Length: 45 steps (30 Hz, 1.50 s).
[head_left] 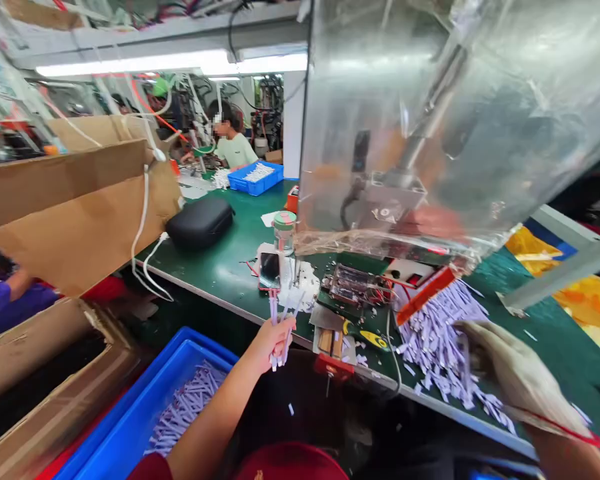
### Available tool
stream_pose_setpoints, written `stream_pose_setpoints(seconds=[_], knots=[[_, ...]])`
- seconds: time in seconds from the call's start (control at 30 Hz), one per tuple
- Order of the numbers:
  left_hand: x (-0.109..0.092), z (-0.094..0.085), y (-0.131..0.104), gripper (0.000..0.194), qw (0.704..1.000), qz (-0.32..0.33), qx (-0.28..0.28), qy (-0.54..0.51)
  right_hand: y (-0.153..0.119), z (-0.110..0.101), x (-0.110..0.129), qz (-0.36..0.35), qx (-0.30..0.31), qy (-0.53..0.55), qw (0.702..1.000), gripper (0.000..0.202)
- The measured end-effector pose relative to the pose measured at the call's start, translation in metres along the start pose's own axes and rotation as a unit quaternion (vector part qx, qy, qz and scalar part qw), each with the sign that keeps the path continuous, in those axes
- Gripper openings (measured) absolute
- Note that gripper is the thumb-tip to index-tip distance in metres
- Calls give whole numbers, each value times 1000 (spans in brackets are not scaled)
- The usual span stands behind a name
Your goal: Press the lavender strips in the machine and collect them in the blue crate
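Observation:
My left hand (276,339), bare and closed, grips several thin pale lavender strips (286,312) that stick up out of the fist in front of the table edge. My right hand (510,370) wears a whitish glove with a red cuff edge. It reaches to the right side of a loose pile of similar lavender strips (443,337) on the green table; motion blur hides its fingers. Between the hands sits a small metal fixture (357,285) with wires. A yellow-and-black handled tool (373,337) lies in front of it.
A blue bin (115,420) at lower left holds more strips. A clear plastic shield (405,120) hangs over the fixture. A phone (269,271), a lidded jar (284,232) and a black case (200,222) stand on the table. Cardboard (70,207) is at left. Another person (236,150) sits farther back.

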<state>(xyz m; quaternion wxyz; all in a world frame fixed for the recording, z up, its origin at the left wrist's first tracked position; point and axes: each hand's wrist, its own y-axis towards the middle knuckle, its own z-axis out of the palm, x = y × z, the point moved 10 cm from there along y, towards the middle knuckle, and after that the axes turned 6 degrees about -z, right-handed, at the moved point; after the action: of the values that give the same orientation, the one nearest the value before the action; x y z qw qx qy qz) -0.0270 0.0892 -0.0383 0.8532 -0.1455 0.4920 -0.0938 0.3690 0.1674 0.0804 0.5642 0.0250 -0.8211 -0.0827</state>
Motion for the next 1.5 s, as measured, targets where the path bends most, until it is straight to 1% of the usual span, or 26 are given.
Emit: stream_pose_setpoints(seconds=[0.03, 0.07, 0.1, 0.13, 0.2, 0.23, 0.27, 0.33, 0.4, 0.47, 0.6, 0.7, 0.87, 0.97, 1.1, 1.23, 1.3, 1.33, 1.4, 1.43, 1.47, 1.5], knots=[[1, -1, 0, 41, 1000, -2, -3, -1, -17, 20, -5, 38, 32, 47, 998, 28], [2, -2, 0, 41, 1000, -5, -7, -2, -34, 46, -6, 66, 77, 87, 991, 29], [3, -2, 1, 42, 1000, -9, -10, 0, -48, 72, -4, 79, 120, 115, 983, 31], [4, -1, 1, 43, 1000, -14, -12, 2, -58, 97, -1, 87, 147, 145, 974, 35], [6, 1, 3, 44, 1000, -22, -9, 12, -65, 141, 3, 100, 181, 204, 957, 37], [8, 3, 3, 44, 999, -25, -6, 18, -63, 159, 3, 105, 182, 228, 951, 38], [9, 3, 2, 44, 999, -27, -5, 25, -59, 175, 2, 108, 178, 248, 946, 37], [11, 0, 1, 44, 999, -27, -10, 32, -49, 197, -4, 114, 156, 267, 944, 36], [12, -6, 0, 43, 999, -22, -18, 28, -40, 212, -11, 121, 135, 266, 947, 34], [13, -13, 0, 41, 999, -16, -27, 20, -35, 222, -18, 124, 118, 258, 951, 34], [17, -21, 0, 39, 999, -17, -35, 8, -28, 229, -25, 129, 89, 261, 953, 31], [18, -18, 1, 39, 1000, -18, -24, -4, -24, 231, -28, 141, 77, 274, 948, 30], [22, -13, 1, 41, 999, -36, -17, 2, -17, 232, -23, 136, 72, 312, 938, 30], [23, -14, 0, 44, 998, -48, -21, 22, -16, 232, -21, 136, 73, 321, 934, 30], [18, -14, -2, 49, 997, -32, -28, 64, -17, 233, -19, 142, 72, 330, 931, 31], [8, -2, -4, 50, 991, -14, 3, 130, -17, 234, -20, 151, 82, 317, 933, 34], [1, 5, -4, 43, 987, -2, 17, 159, -18, 223, -18, 139, 76, 276, 948, 36], [-3, 9, -4, 38, 984, 5, 22, 176, -18, 213, -15, 121, 65, 244, 960, 36], [-12, 17, -4, 30, 975, 27, 32, 218, -22, 190, 0, 61, 44, 168, 983, 38], [-16, 22, -4, 27, 968, 41, 42, 244, -26, 182, 10, 29, 46, 137, 989, 38], [-20, 28, -4, 26, 960, 55, 53, 271, -31, 179, 19, -1, 64, 116, 991, 40], [-23, 35, -4, 25, 951, 67, 63, 296, -37, 180, 27, -23, 94, 106, 990, 40]])
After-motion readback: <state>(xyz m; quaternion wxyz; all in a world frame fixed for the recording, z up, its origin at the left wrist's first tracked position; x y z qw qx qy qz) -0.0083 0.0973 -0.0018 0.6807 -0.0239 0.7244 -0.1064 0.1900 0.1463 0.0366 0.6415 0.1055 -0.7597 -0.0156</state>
